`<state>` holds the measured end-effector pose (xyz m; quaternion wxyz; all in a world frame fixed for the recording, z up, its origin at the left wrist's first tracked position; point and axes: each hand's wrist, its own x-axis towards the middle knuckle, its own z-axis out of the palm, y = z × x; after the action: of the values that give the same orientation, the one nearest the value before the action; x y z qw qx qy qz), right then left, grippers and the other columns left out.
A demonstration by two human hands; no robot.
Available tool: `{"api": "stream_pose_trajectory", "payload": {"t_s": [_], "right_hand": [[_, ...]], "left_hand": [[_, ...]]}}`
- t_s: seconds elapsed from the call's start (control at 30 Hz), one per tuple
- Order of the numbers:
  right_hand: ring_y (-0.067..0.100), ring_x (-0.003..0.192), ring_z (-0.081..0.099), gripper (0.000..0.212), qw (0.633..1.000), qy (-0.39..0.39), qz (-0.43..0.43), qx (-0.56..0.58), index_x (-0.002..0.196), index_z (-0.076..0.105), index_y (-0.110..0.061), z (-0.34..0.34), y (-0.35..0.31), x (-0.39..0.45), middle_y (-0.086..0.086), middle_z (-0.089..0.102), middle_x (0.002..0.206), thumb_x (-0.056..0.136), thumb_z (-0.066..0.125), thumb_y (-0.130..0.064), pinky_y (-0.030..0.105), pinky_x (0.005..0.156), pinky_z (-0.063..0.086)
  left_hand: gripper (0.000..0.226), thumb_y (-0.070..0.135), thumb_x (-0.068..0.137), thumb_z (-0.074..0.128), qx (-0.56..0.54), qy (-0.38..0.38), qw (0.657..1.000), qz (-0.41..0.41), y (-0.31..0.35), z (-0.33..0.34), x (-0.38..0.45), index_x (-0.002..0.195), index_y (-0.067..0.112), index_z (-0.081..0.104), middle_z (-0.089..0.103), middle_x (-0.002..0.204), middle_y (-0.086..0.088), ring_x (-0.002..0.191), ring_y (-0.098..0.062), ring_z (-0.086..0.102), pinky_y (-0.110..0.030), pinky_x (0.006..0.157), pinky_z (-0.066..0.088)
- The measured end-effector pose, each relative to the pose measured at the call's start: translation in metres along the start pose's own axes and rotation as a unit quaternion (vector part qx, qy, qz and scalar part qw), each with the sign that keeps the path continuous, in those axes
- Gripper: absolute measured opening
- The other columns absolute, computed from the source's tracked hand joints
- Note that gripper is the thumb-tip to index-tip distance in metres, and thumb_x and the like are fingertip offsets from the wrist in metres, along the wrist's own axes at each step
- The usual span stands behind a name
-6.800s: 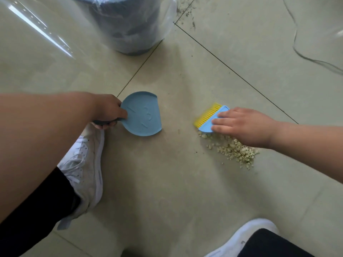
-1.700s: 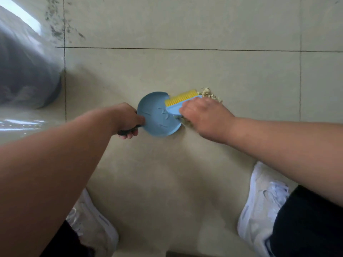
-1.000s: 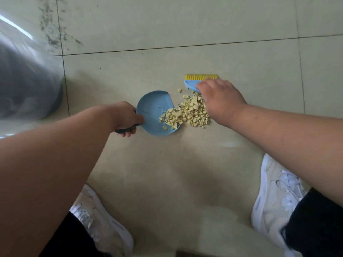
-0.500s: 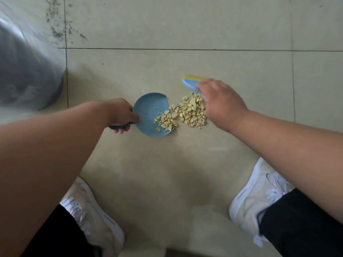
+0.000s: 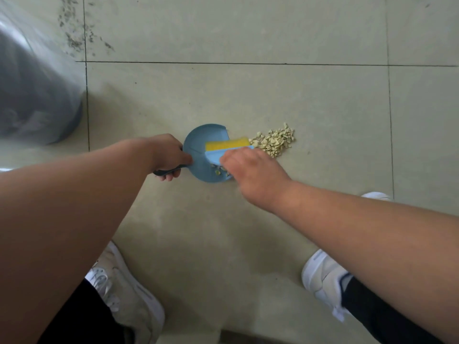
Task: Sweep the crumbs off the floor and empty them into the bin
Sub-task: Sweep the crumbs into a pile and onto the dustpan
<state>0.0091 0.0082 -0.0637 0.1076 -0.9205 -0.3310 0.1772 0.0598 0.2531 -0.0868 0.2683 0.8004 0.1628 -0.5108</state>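
Brush (image 5: 224, 148) now over dustpan (image 5: 198, 155) — pale crumbs (image 5: 273, 142)

Floor (image 5: 273, 95) of large pale greenish-beige glazed tiles, divided by thin dark grout lines: one runs horizontally across the upper part of the view, two run vertically at left and at right. Dark specks and smudges (image 5: 74, 33) mark the tile at upper left, beside the vertical joint. Soft, diffuse light falls from above, casting a faint broad shadow over the lower centre tile.
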Motion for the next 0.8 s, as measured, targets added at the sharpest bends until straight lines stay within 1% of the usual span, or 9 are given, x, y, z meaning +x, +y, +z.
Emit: {"api": "stream_pose_trajectory", "payload": {"t_s": [0.1, 0.17, 0.23, 0.3, 0.4, 0.47, 0.57, 0.7, 0.8], "right_hand": [[0.037, 0.100, 0.067, 0.047, 0.998, 0.016, -0.046, 0.030, 0.116, 0.068, -0.005, 0.003, -0.015, 0.000, 0.013, 0.070, 0.113, 0.081, 0.038, -0.009, 0.046, 0.081, 0.055], [0.036, 0.104, 0.067, 0.043, 0.997, 0.051, -0.038, 0.033, 0.120, 0.068, -0.005, 0.000, -0.005, 0.000, 0.013, 0.070, 0.118, 0.082, 0.048, -0.004, 0.046, 0.086, 0.055], [0.039, 0.106, 0.066, 0.044, 0.996, 0.088, 0.022, 0.027, 0.124, 0.066, -0.005, -0.005, 0.019, -0.001, 0.016, 0.069, 0.120, 0.081, 0.056, 0.000, 0.047, 0.090, 0.053], [0.043, 0.105, 0.063, 0.045, 0.987, 0.110, 0.118, -0.003, 0.124, 0.064, -0.004, -0.013, 0.050, -0.004, 0.020, 0.068, 0.119, 0.080, 0.058, 0.002, 0.049, 0.090, 0.051], [0.044, 0.110, 0.058, 0.042, 0.966, 0.087, 0.238, -0.044, 0.128, 0.058, -0.005, -0.025, 0.087, -0.014, 0.022, 0.063, 0.125, 0.086, 0.055, -0.001, 0.049, 0.091, 0.047], [0.043, 0.114, 0.055, 0.043, 0.958, 0.061, 0.274, -0.052, 0.131, 0.055, -0.007, -0.025, 0.094, -0.018, 0.020, 0.060, 0.129, 0.089, 0.054, -0.002, 0.048, 0.093, 0.045], [0.043, 0.110, 0.057, 0.045, 0.969, 0.035, 0.241, -0.046, 0.130, 0.057, -0.006, -0.013, 0.078, -0.020, 0.021, 0.062, 0.125, 0.085, 0.056, -0.002, 0.048, 0.092, 0.046], [0.040, 0.106, 0.065, 0.046, 0.991, 0.026, 0.134, 0.016, 0.120, 0.065, -0.007, 0.013, 0.025, -0.020, 0.017, 0.068, 0.120, 0.076, 0.053, -0.004, 0.049, 0.090, 0.052], [0.036, 0.103, 0.066, 0.046, 0.996, 0.031, 0.056, 0.054, 0.119, 0.067, -0.009, 0.023, -0.016, -0.015, 0.012, 0.069, 0.120, 0.078, 0.046, -0.009, 0.046, 0.088, 0.051]], "left_hand": [[0.033, 0.030, 0.096, 0.067, 0.011, 0.000, 1.000, 0.003, 0.002, 0.000, -0.001, 0.086, -0.001, 0.072, 0.071, 0.062, -0.012, 0.045, -0.026, 0.057, -0.027, 0.046, 0.050], [0.033, 0.029, 0.098, 0.066, 0.019, 0.000, 1.000, 0.006, 0.001, -0.001, -0.002, 0.085, -0.001, 0.072, 0.070, 0.061, -0.011, 0.042, -0.024, 0.056, -0.025, 0.043, 0.049], [0.030, 0.025, 0.099, 0.064, 0.029, 0.002, 1.000, 0.007, 0.000, -0.004, -0.001, 0.089, -0.002, 0.073, 0.070, 0.061, -0.011, 0.041, -0.023, 0.057, -0.026, 0.043, 0.049], [0.028, 0.023, 0.099, 0.063, 0.034, 0.003, 0.999, 0.006, 0.000, -0.006, -0.001, 0.092, -0.001, 0.073, 0.070, 0.061, -0.011, 0.040, -0.022, 0.056, -0.026, 0.044, 0.050], [0.029, 0.024, 0.099, 0.063, 0.039, 0.004, 0.999, 0.005, -0.002, -0.007, 0.001, 0.095, -0.002, 0.074, 0.070, 0.062, -0.012, 0.040, -0.023, 0.056, -0.027, 0.044, 0.051], [0.030, 0.025, 0.099, 0.063, 0.038, 0.002, 0.999, 0.004, -0.002, -0.006, 0.002, 0.096, -0.003, 0.074, 0.070, 0.062, -0.012, 0.040, -0.023, 0.056, -0.027, 0.044, 0.050], [0.029, 0.025, 0.099, 0.063, 0.038, -0.001, 0.999, 0.005, -0.001, -0.003, 0.001, 0.096, -0.001, 0.074, 0.070, 0.062, -0.011, 0.039, -0.021, 0.057, -0.026, 0.043, 0.050], [0.027, 0.026, 0.099, 0.063, 0.041, -0.002, 0.999, 0.008, 0.002, 0.003, 0.001, 0.095, 0.001, 0.074, 0.071, 0.063, -0.011, 0.039, -0.020, 0.057, -0.025, 0.042, 0.051], [0.028, 0.027, 0.097, 0.064, 0.043, -0.006, 0.999, 0.007, 0.002, 0.006, 0.000, 0.094, 0.001, 0.074, 0.071, 0.062, -0.010, 0.039, -0.021, 0.056, -0.025, 0.042, 0.051]]}}
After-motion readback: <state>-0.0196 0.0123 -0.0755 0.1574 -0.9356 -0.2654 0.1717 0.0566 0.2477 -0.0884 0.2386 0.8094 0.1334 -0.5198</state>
